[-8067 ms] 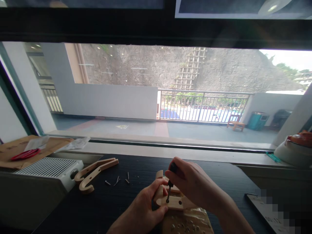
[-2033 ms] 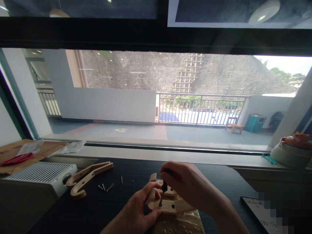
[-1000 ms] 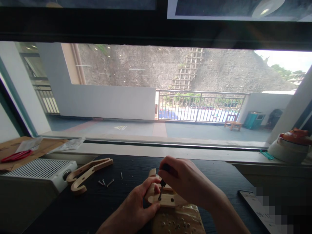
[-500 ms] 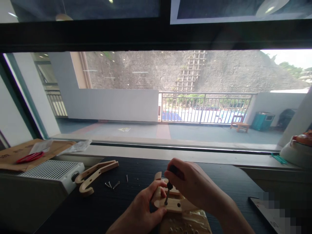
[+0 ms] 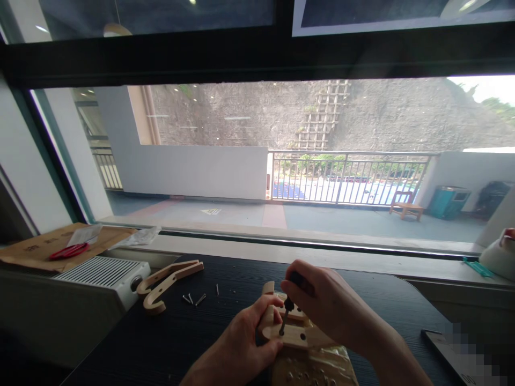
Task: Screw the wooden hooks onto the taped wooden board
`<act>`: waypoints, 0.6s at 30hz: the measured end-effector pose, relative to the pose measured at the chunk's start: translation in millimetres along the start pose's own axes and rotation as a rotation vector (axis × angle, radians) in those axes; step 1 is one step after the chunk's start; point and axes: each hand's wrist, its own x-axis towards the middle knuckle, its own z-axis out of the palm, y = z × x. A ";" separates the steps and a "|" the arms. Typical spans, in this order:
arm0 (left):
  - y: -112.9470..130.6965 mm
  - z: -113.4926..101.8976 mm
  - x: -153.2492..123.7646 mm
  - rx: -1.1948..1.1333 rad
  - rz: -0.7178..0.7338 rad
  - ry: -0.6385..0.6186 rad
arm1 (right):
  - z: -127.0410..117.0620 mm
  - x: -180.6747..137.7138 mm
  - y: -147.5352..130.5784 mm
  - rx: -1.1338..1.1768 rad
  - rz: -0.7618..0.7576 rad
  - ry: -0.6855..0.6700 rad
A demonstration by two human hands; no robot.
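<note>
My right hand (image 5: pixel 322 297) is closed round the dark handle of a screwdriver (image 5: pixel 285 320). The screwdriver stands nearly upright, its tip in the left hole of a pale wooden piece (image 5: pixel 292 336); a second dark hole shows to the right of it. My left hand (image 5: pixel 251 329) grips the left end of this wooden piece, thumb in front and fingers behind. More pale wood is partly hidden behind my fingers. Beneath the wood lies a brown block with shiny wrapping (image 5: pixel 316 367). Whether a screw is under the tip is too small to tell.
Two curved wooden pieces (image 5: pixel 164 284) and several loose screws (image 5: pixel 195 299) lie left on the black table (image 5: pixel 169 343). Beyond are a white radiator (image 5: pixel 102 273) and red scissors (image 5: pixel 70 251) on brown paper (image 5: pixel 24 249). A phone-like slab (image 5: pixel 446 354) rests at right, before the window.
The whole view has shifted slightly, so things appear farther right. My hands, the screwdriver and the wooden piece keep nearly the same positions relative to each other.
</note>
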 end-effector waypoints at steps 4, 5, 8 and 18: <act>-0.6 -0.7 0.2 -0.008 0.001 -0.008 | -0.5 0.3 -0.5 0.008 0.003 0.000; -0.5 -0.9 0.2 -0.007 0.001 -0.009 | -0.6 0.5 -0.8 0.006 0.004 -0.001; 0.1 -0.9 0.0 -0.001 -0.007 -0.009 | -0.8 0.7 -1.8 -0.005 0.005 -0.002; 1.4 -0.4 -0.1 -0.015 -0.009 -0.008 | -0.6 -0.1 -1.7 0.007 0.010 -0.006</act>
